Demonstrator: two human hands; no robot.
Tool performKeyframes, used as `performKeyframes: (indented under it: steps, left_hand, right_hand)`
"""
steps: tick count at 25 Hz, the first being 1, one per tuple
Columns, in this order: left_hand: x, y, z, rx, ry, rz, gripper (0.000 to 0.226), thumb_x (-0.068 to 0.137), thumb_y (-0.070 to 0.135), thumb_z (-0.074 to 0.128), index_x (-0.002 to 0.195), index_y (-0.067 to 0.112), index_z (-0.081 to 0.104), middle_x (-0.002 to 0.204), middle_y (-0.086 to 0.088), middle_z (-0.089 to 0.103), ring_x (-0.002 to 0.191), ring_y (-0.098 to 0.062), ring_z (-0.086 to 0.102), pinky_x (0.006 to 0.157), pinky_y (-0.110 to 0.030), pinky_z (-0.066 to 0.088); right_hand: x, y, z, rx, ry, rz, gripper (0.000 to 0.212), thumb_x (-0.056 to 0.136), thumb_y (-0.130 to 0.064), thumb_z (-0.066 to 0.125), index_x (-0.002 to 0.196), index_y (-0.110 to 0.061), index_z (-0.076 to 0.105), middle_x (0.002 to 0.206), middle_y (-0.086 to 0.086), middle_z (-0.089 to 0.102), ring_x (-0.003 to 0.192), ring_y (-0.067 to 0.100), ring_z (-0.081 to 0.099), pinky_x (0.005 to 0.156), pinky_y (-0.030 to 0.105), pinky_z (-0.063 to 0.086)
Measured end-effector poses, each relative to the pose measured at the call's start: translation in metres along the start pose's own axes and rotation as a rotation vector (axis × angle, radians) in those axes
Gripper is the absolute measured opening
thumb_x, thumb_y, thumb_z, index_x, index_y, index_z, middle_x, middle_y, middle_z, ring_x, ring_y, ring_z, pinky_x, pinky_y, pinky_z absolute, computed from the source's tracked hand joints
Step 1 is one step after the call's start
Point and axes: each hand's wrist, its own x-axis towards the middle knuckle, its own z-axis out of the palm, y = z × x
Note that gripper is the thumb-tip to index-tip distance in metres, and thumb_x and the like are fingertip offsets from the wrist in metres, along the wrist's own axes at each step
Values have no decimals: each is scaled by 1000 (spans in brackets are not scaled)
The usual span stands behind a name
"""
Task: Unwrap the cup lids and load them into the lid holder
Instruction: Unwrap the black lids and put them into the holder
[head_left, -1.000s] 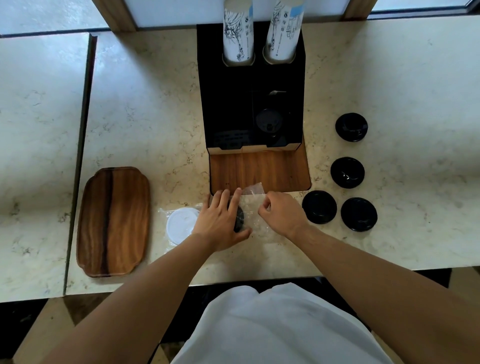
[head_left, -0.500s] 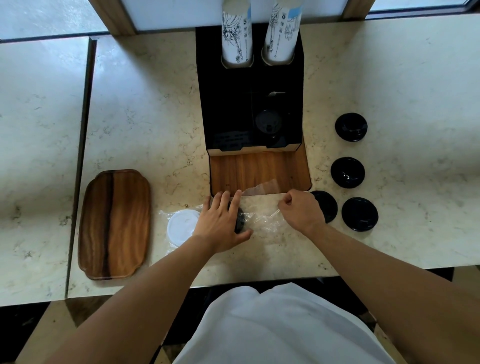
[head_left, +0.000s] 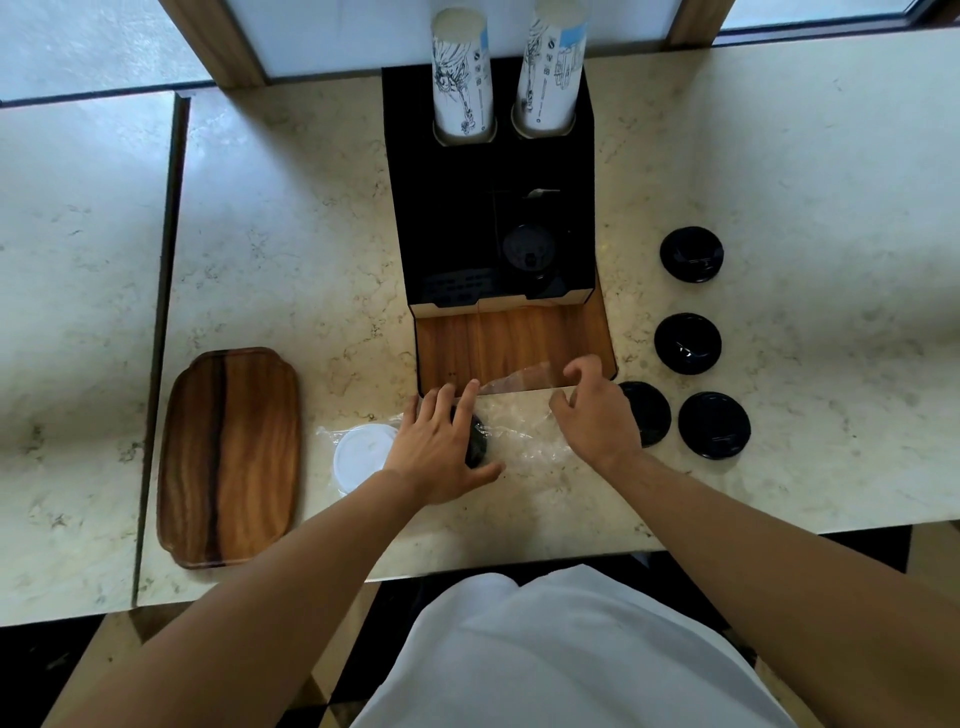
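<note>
A clear plastic wrap (head_left: 522, 431) lies on the marble counter (head_left: 291, 249) in front of the black lid holder (head_left: 447, 218). Inside the wrap are a stack of black lids (head_left: 477, 441) and a white lid (head_left: 361, 452). My left hand (head_left: 441, 447) lies over the black stack, fingers and thumb spanning it. My right hand (head_left: 597, 415) hovers at the wrap's loose right end with its fingers apart and curled. One black lid (head_left: 529, 249) sits in the holder's right compartment.
Several loose black lids (head_left: 687, 343) lie right of the holder, one partly under my right hand. Two stacks of paper cups (head_left: 462, 78) stand in the holder's back. A wooden tray (head_left: 228, 457) rests at the left. The holder's wooden base (head_left: 514, 343) borders the wrap.
My right hand pulled the wrap's end to the right, away from the stack, then opened from a fist. The left hand stayed on the black lids.
</note>
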Motion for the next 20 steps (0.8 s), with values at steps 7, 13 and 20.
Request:
performKeyframes:
  steps: [7, 13, 20]
  left_hand:
    - [-5, 0, -9, -39, -10, -7, 119, 69, 92, 41, 157, 26, -4, 161, -14, 26, 149, -36, 21, 124, -55, 13]
    - [-17, -20, -15, 3, 50, -14, 123, 67, 92, 44, 159, 19, 5, 154, -16, 36, 142, -36, 33, 122, -53, 20]
    - [-35, -44, -12, 75, 15, -25, 133, 60, 96, 44, 159, 15, 8, 153, -15, 36, 143, -36, 32, 124, -54, 15]
  right_hand:
    - [-14, -20, 20, -40, -169, -111, 34, 98, -26, 56, 129, -12, 59, 121, 4, 66, 102, 16, 64, 87, 29, 52]
    - [-21, -32, 32, 144, -196, 79, 66, 95, -24, 59, 154, -16, 32, 101, 2, 69, 86, 9, 66, 71, 15, 48]
    - [-12, -27, 33, 279, -215, 222, 24, 91, -24, 59, 75, -6, 64, 70, 2, 57, 69, 14, 53, 56, 26, 37]
